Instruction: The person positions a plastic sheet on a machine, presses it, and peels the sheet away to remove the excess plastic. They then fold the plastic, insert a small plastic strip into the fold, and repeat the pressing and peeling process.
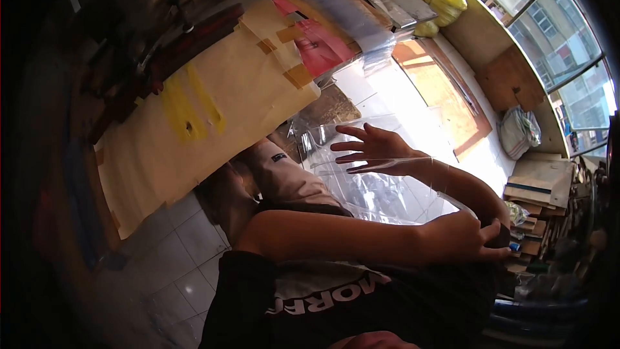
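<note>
A large clear plastic sheet or bag point(387, 197) hangs in front of my body, over my lap and the tiled floor. My right hand point(378, 148) is raised at its upper edge, fingers spread, with the film crossing over the lower fingers. My left arm reaches across my chest, and my left hand point(462, 229) is beside my right elbow. Its fingers are bent at the near corner of the plastic, closed on the film; the fingertips are partly in shadow.
Left of me stands a work table covered with brown paper point(219, 103), patched with yellow and brown tape. A red sheet point(323, 48) and stacked clear plastic lie at its far end. Yellow bags point(444, 0), a white sack point(520, 132) and stacked boards point(539, 181) line the window wall.
</note>
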{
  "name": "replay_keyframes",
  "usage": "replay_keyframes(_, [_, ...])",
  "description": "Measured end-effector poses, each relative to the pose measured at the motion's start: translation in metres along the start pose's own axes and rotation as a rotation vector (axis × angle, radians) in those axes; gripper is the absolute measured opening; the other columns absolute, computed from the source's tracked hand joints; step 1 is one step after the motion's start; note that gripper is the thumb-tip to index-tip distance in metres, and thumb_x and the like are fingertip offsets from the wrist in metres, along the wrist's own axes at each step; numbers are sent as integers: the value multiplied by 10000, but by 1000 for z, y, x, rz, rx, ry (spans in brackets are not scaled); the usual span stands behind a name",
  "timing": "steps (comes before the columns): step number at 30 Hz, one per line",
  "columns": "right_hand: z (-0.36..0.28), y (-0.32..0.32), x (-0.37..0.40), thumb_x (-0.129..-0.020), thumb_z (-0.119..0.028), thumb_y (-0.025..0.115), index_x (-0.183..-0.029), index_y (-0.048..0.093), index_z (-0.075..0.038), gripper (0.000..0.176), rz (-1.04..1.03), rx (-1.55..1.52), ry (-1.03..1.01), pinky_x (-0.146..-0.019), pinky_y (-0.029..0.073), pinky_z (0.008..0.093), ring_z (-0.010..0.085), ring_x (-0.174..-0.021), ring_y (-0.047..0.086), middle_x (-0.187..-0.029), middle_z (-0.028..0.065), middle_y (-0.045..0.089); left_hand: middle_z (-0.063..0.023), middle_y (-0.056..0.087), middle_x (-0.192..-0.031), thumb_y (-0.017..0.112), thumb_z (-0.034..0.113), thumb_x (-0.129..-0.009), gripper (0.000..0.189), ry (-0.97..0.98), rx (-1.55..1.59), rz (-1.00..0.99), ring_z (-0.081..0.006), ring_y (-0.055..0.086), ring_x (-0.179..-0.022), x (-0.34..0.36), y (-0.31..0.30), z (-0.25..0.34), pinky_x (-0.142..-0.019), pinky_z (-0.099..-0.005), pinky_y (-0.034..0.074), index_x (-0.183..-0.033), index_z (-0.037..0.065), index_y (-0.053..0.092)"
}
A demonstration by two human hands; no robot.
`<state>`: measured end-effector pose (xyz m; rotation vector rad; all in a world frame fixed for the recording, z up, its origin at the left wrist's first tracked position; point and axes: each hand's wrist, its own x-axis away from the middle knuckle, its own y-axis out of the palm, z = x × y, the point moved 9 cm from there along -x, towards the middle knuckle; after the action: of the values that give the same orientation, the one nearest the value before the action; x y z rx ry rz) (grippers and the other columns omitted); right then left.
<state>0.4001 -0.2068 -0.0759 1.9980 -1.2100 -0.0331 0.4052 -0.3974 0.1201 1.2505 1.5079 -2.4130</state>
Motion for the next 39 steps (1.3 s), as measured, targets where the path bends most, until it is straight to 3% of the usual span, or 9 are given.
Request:
replay_keyframes(3, [-29,33,25,-905,-586,372,-1469,155,-227,703,-125,-280,-250,-1038,299,534,436,-1290,325,-1463,217,246,-302,464,-1246,499,34,-831,646,-229,-31,72,-163,590,-501,46,-49,-11,-439,-265,502,-1414,255,328])
replay_keyframes(7, [-82,54,95,-903,-623,301,-1471,74,-280,702,-215,-281,-715,-1030,182,673,450,-1337,231,-1481,233,173,-264,363,-1300,603,337,-853,651,-595,-371,662,-388,399,-1203,161,-144,-60,-976,-449,365,-1331,-42,378])
replay_keyframes(14, [-79,88,82,-858,-722,160,-1477,104,-222,798,-189,-122,-694,-1038,160,660,499,-1349,120,-1485,287,50,-200,455,-1227,596,509,-830,701,-658,-91,572,-359,473,-1126,192,-125,-146,-955,-431,378,-1298,19,413])
replay_keyframes(17, [-98,98,104,-913,-636,108,-1460,92,-366,610,-631,-153,-872,-1005,259,656,548,-1330,73,-1507,228,-31,-148,501,-1015,603,474,-840,518,-611,-179,658,-320,502,-953,206,-129,-149,-828,-409,401,-1090,32,498])
replay_keyframes(22, [-127,67,123,-981,-382,285,-1373,392,-180,454,-791,-363,-1195,-936,389,491,426,-1227,400,-1330,-13,488,-87,507,-811,604,355,-879,318,-532,-395,724,-250,507,-754,222,-120,-141,-687,-348,421,-854,47,529])
replay_keyframes(24, [-143,57,146,-929,-231,409,-1316,430,-116,404,-280,-207,-1617,-963,368,494,355,-1173,472,-1262,44,529,-85,514,-799,614,229,-879,190,-524,-355,760,-242,518,-745,228,-110,-139,-666,-337,419,-852,56,539])
replay_keyframes(25, [-141,31,157,-864,-122,479,-1240,485,-50,382,565,279,-1741,-926,419,464,327,-1118,510,-1232,131,528,-67,514,-771,656,186,-828,161,-494,-339,826,-241,513,-752,229,-106,-137,-689,-362,387,-781,72,552])
replay_keyframes(29, [-150,70,124,-770,102,544,-947,609,46,197,806,968,-1537,-792,465,325,214,-854,595,-939,150,607,-106,531,-813,600,130,-875,112,-493,-412,816,-267,561,-800,227,-112,-129,-694,-360,447,-843,43,537])
replay_keyframes(39, [-174,74,112,-907,-607,295,-1472,106,-276,681,-46,-33,-1508,-1047,84,671,328,-1409,55,-1536,105,66,-220,468,-1276,621,261,-868,367,-633,-245,818,-352,473,-1168,241,-123,-144,-987,-453,372,-1144,39,526])
